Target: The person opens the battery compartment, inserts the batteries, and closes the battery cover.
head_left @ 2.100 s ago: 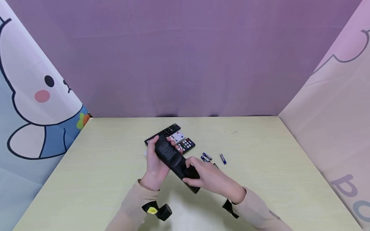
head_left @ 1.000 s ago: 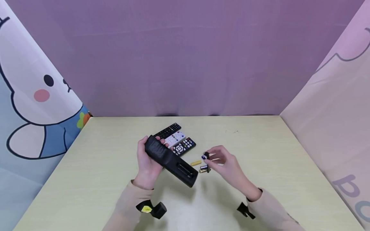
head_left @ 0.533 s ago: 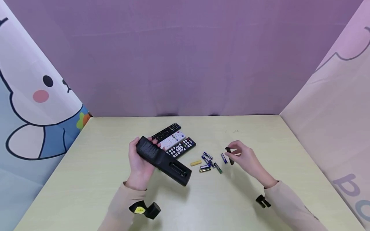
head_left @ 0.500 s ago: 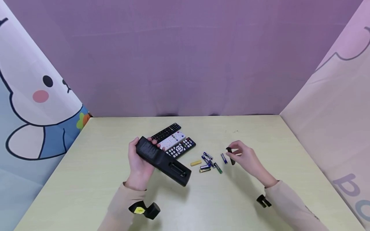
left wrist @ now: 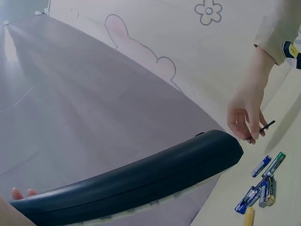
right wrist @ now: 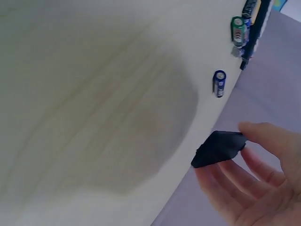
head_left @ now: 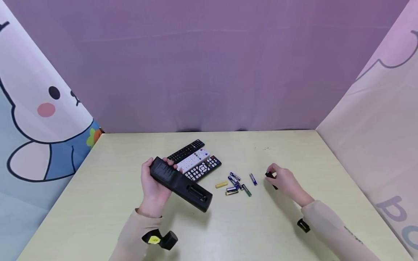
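Observation:
My left hand (head_left: 153, 194) grips a black remote control (head_left: 174, 180), its back turned up and its battery compartment (head_left: 196, 193) uncovered. Whether anything lies in that dark recess is hard to make out. In the left wrist view the same remote (left wrist: 127, 181) appears from the side. To the right, my right hand (head_left: 289, 183) pinches a small black battery cover (head_left: 271, 175) just above the table. The right wrist view shows this cover (right wrist: 218, 149) between thumb and fingertips. Several batteries (head_left: 232, 189) lie in a loose group between the hands, with one blue battery (head_left: 253, 179) apart from them.
Behind the left hand lie a long black remote (head_left: 187, 150), a white remote (head_left: 196, 158) and a shorter black remote (head_left: 204, 167), side by side. A yellow battery (head_left: 221, 184) lies left of the group. A purple cloth (head_left: 209, 72) closes off the table's (head_left: 241, 232) far edge.
The right hand took the cover off the remote, carried it right past the batteries and lowered it towards the table. The left hand shifted left with the remote.

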Available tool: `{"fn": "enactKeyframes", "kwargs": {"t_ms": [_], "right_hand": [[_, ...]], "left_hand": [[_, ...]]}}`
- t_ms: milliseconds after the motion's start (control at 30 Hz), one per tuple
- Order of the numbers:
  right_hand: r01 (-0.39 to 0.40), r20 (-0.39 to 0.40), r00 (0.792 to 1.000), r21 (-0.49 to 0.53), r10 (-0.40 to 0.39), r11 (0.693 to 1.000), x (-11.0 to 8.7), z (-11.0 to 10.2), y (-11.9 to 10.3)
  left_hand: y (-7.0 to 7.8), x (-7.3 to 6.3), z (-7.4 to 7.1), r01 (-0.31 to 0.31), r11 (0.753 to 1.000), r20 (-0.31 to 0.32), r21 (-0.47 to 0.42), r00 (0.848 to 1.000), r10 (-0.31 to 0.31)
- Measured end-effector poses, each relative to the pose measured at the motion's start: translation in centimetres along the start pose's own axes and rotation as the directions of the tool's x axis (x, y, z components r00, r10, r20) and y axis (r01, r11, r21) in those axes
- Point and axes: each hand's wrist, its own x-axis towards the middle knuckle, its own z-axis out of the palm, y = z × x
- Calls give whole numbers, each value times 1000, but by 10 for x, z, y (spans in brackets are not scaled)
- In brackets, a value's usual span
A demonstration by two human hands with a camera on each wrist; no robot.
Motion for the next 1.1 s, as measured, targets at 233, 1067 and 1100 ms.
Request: {"fn": "enactKeyframes", "kwargs": {"t_ms": [233,1067,1100], "right_hand": [[-10,60,998,-95,16,995,1,3,5],[-32,134,990,-104,46,994,3,15,16],[-36,138,989,-94,49,995,3,15,17]], "left_hand": [[1,0,-1,2,1000,-18,-8,1000,-2],[1,0,-5,14,1000,-37,-26,999,-15],[1,0,-5,15,1000,-38,-26,999,-16]]}}
